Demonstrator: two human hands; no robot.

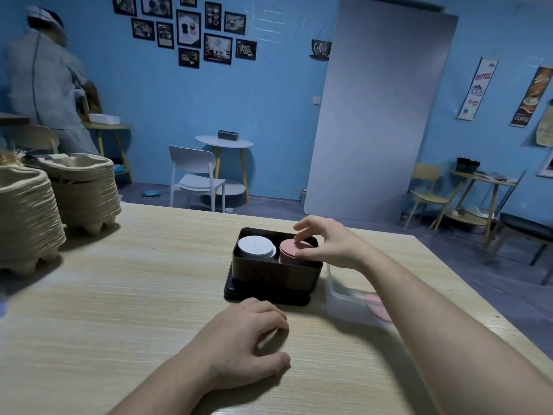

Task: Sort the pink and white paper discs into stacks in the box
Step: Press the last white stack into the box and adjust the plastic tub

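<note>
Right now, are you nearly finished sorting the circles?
It looks close. Done: a white stack and a pink stack stand side by side in the black box. In hand: the right hand pinches the top of the pink stack, while the left hand rests on the table. Left: some pink discs lie in the clear tub.

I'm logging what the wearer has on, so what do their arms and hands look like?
The left forearm and right forearm are bare, with no sleeves in view. The left hand and right hand wear no gloves, rings, watch or bracelet. A faint dark mark sits at the left wrist, too blurred to identify.
</note>
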